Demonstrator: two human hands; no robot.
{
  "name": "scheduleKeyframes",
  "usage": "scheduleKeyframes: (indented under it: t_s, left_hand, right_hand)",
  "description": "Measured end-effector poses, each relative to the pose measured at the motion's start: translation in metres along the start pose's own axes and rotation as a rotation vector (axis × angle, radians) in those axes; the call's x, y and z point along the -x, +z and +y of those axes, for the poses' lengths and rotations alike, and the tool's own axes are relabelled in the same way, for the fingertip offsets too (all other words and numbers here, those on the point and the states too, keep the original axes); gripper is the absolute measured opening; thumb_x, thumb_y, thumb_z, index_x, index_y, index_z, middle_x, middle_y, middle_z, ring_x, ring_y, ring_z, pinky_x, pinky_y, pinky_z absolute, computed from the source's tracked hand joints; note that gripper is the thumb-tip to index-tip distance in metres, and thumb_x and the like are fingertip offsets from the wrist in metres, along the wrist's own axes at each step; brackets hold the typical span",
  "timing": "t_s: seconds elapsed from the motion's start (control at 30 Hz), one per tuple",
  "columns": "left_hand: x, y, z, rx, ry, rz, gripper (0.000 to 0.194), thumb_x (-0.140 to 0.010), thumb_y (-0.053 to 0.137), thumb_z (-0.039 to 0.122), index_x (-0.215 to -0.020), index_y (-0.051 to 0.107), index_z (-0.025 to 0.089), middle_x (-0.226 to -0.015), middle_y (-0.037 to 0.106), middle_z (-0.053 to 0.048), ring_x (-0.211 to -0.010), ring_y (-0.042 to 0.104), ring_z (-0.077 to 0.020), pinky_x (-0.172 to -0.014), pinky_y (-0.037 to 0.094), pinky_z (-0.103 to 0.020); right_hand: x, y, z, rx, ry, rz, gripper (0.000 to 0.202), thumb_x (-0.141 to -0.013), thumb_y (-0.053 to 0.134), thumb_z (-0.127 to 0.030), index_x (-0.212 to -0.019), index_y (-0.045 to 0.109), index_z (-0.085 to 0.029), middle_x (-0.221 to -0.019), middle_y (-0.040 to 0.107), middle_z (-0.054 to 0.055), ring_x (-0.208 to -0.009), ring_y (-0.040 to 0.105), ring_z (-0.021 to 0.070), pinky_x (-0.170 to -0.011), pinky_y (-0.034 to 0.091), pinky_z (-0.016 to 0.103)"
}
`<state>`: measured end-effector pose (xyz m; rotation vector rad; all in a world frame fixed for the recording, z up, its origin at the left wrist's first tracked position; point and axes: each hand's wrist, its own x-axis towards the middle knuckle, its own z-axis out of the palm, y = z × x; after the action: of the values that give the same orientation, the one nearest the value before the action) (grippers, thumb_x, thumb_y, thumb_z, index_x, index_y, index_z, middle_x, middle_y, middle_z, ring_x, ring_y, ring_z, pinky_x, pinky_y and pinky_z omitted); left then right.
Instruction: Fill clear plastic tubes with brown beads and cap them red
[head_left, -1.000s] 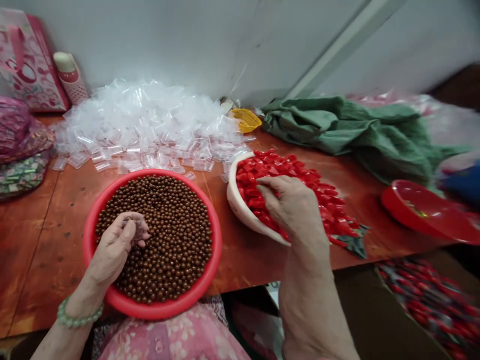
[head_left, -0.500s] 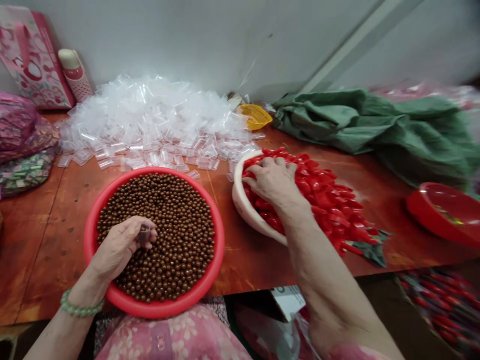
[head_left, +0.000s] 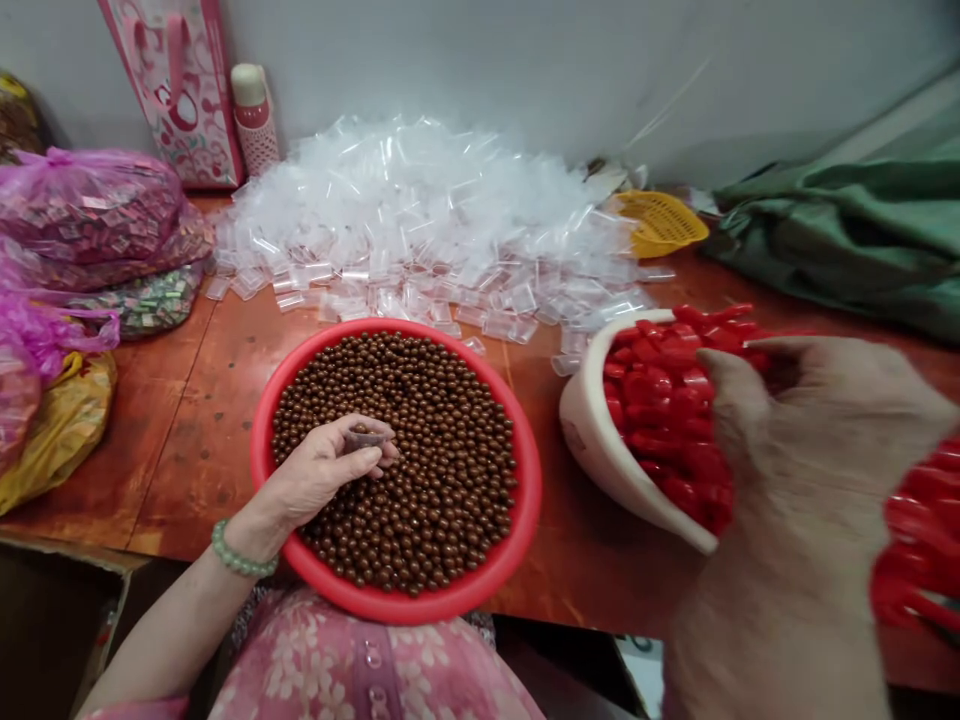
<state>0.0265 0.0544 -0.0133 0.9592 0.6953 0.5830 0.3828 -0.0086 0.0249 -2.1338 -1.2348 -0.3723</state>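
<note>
My left hand (head_left: 330, 465) is closed around a small clear plastic case (head_left: 366, 437), holding it just above the brown beads (head_left: 442, 480). The beads fill a round red basin (head_left: 529, 480) in front of me. My right hand (head_left: 817, 430), large and smeared by motion, is raised in front of the white bowl (head_left: 600, 455) of shiny red plastic pieces (head_left: 667, 390). Its thumb and forefinger stand a little apart with red between them; whether a piece is held or lies behind cannot be made out. The other fingers are hidden.
A heap of clear plastic cases (head_left: 420, 220) lies along the wall, beside a yellow basket (head_left: 660, 225). Stuffed pink bags (head_left: 90, 215), a flask (head_left: 255, 125) and a patterned bag (head_left: 176, 90) stand at left. Green cloth (head_left: 847, 240) lies back right.
My right hand has come up out of the red pieces, nearer the camera. My left hand remains over the beads with the case tilted differently. The view has swung left.
</note>
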Motion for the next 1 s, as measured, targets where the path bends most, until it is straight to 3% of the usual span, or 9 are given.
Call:
scheduleKeyframes:
  t_s: [0.07, 0.13, 0.3, 0.37, 0.47, 0.6, 0.77, 0.9, 1.0]
  left_hand:
    - [0.000, 0.001, 0.000, 0.013, -0.016, 0.035, 0.028, -0.077, 0.074, 0.030, -0.099, 0.065, 0.016, -0.091, 0.067, -0.004, -0.086, 0.061, -0.0141, -0.076, 0.046, -0.026]
    - [0.000, 0.001, 0.001, 0.020, -0.023, 0.070, 0.029, -0.075, 0.076, 0.031, -0.099, 0.065, 0.016, -0.090, 0.067, -0.004, -0.086, 0.061, -0.0144, -0.077, 0.046, -0.027]
    - [0.001, 0.001, 0.001, -0.017, 0.046, 0.115, 0.032, -0.070, 0.081, 0.029, -0.096, 0.066, 0.017, -0.090, 0.068, -0.002, -0.085, 0.060, -0.0130, -0.082, 0.044, -0.026]
    - [0.001, 0.001, 0.000, -0.017, 0.085, 0.142, 0.036, -0.067, 0.083, 0.028, -0.097, 0.066, 0.017, -0.092, 0.067, -0.001, -0.086, 0.059, -0.0120, -0.084, 0.044, -0.026]
    - [0.002, 0.000, -0.001, 0.001, 0.139, 0.203, 0.038, -0.065, 0.085, 0.027, -0.097, 0.065, 0.018, -0.093, 0.066, 0.000, -0.086, 0.059, -0.0105, -0.085, 0.044, -0.024]
    - [0.002, 0.000, -0.002, 0.045, 0.151, 0.255, 0.039, -0.065, 0.085, 0.025, -0.097, 0.064, 0.017, -0.089, 0.066, 0.001, -0.081, 0.059, -0.0088, -0.082, 0.045, -0.023]
    - [0.002, -0.003, -0.002, 0.073, 0.152, 0.304, 0.040, -0.066, 0.084, 0.026, -0.098, 0.064, 0.016, -0.087, 0.067, 0.000, -0.078, 0.059, -0.0086, -0.079, 0.046, -0.022]
    - [0.003, -0.004, 0.001, 0.096, 0.144, 0.326, 0.036, -0.067, 0.083, 0.026, -0.097, 0.064, 0.016, -0.088, 0.066, 0.000, -0.076, 0.059, -0.0086, -0.073, 0.046, -0.021]
    - [0.003, -0.005, 0.004, 0.102, 0.145, 0.316, 0.033, -0.070, 0.080, 0.031, -0.095, 0.065, 0.016, -0.084, 0.064, 0.000, -0.071, 0.058, -0.0087, -0.067, 0.047, -0.021]
  right_hand:
    - [0.014, 0.006, -0.026, -0.318, 0.093, 0.023, 0.012, -0.080, 0.070, -0.037, -0.083, 0.068, -0.026, -0.073, 0.062, 0.004, -0.084, 0.063, 0.0284, -0.084, 0.046, 0.047]
    - [0.032, 0.016, -0.057, -0.661, 0.207, -0.043, 0.018, -0.073, 0.077, -0.037, -0.082, 0.068, -0.024, -0.072, 0.065, 0.002, -0.068, 0.063, 0.0203, -0.069, 0.051, 0.038]
    - [0.073, 0.042, -0.126, -1.236, 0.425, -0.701, 0.023, -0.065, 0.082, -0.030, -0.083, 0.069, -0.021, -0.073, 0.072, -0.002, -0.062, 0.067, 0.0118, -0.062, 0.055, 0.025]
    - [0.082, 0.048, -0.140, -1.325, 0.473, -0.837, 0.024, -0.063, 0.084, -0.029, -0.080, 0.069, -0.020, -0.073, 0.073, -0.002, -0.063, 0.067, 0.0107, -0.063, 0.056, 0.023]
    - [0.089, 0.054, -0.149, -1.377, 0.481, -0.905, 0.024, -0.063, 0.085, -0.030, -0.079, 0.069, -0.020, -0.074, 0.073, -0.002, -0.064, 0.068, 0.0112, -0.064, 0.057, 0.023]
    - [0.092, 0.054, -0.149, -1.295, 0.326, -0.875, 0.020, -0.068, 0.083, -0.029, -0.082, 0.070, -0.022, -0.075, 0.073, -0.001, -0.065, 0.067, 0.0118, -0.065, 0.056, 0.024]
    - [0.090, 0.050, -0.145, -1.066, -0.071, -0.754, 0.013, -0.078, 0.075, -0.030, -0.087, 0.069, -0.022, -0.078, 0.070, 0.000, -0.069, 0.064, 0.0145, -0.063, 0.053, 0.026]
    - [0.088, 0.050, -0.144, -0.855, -0.409, -0.735, 0.020, -0.086, 0.067, -0.024, -0.105, 0.066, -0.022, -0.093, 0.071, 0.004, -0.083, 0.066, 0.0175, -0.075, 0.054, 0.030]
    - [0.089, 0.051, -0.145, -0.800, -0.530, -0.734, 0.020, -0.091, 0.059, -0.021, -0.110, 0.063, -0.021, -0.100, 0.070, 0.007, -0.090, 0.066, 0.0184, -0.081, 0.054, 0.032]
